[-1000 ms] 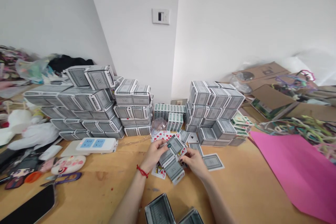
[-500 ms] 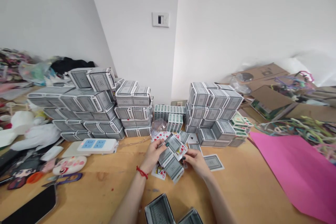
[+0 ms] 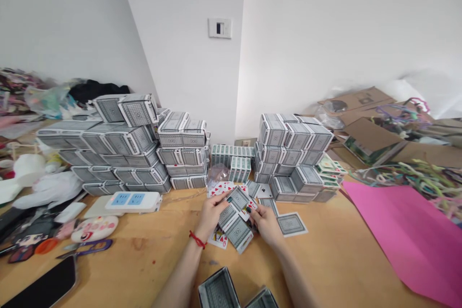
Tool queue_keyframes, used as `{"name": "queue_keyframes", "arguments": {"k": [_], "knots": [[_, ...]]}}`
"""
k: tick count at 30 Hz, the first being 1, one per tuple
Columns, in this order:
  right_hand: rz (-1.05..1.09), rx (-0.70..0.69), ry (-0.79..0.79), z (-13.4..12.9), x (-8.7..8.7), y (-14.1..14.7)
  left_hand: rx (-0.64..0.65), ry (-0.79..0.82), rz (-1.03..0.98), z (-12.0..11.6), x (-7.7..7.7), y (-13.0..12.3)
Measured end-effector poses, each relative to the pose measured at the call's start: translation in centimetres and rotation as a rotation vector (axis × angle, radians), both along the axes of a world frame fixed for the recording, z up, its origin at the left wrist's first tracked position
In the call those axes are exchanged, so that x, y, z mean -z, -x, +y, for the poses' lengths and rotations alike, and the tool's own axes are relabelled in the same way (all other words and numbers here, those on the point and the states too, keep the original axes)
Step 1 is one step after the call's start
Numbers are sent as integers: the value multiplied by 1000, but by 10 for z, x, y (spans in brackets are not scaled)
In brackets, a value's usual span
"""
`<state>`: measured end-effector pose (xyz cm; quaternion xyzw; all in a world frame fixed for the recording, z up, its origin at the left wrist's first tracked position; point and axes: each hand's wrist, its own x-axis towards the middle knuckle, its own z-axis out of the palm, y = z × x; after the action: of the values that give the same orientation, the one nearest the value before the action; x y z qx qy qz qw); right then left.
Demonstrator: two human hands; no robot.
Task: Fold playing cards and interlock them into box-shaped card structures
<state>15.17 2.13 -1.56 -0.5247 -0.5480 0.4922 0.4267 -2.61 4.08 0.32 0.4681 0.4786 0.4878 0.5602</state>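
Observation:
My left hand (image 3: 212, 214) and my right hand (image 3: 265, 221) pinch a small cluster of joined playing cards (image 3: 238, 201) between them, above the table. A red heart face shows at the cluster's right edge, by my right thumb; the other visible sides are grey patterned backs. Below and behind it lie loose playing cards: a fan of hearts (image 3: 221, 188), a queen (image 3: 218, 239) by my left wrist and a face-down card (image 3: 292, 224) to the right of my right hand. Two open boxes folded from cards (image 3: 219, 289) stand at the near edge.
Stacked blocks of cards (image 3: 126, 139) rise at the left, with another stack (image 3: 296, 139) at the right. Small green-patterned card packs (image 3: 240, 168) stand between them. A power strip (image 3: 133, 201), scissors (image 3: 88, 247), a phone (image 3: 43, 284) and pink paper (image 3: 404, 231) lie around.
My right thumb has moved up onto the face of the heart card, and the right hand has shifted slightly. The left hand keeps its grip almost unchanged.

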Motion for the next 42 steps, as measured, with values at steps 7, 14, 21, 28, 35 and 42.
{"name": "queue_keyframes", "arguments": {"k": [7,14,21,28,35,42], "knots": [[96,-10,-10,-3,2,2,50,-41,82,-1,2,-6],[140,47,-3,0,-5,3,-50,-99,64,-4,-5,-11],[190,-1,36,-4,-17,-1,-59,-88,86,-4,-6,-7],[262,-144,49,-4,-21,-8,-23,-13,-34,-2,-6,1],[266,-157,34,-1,-14,-4,100,-13,-17,-6,-10,0],[149,-131,37,-5,-14,3,148,-9,-10,-5,-6,-3]]}}
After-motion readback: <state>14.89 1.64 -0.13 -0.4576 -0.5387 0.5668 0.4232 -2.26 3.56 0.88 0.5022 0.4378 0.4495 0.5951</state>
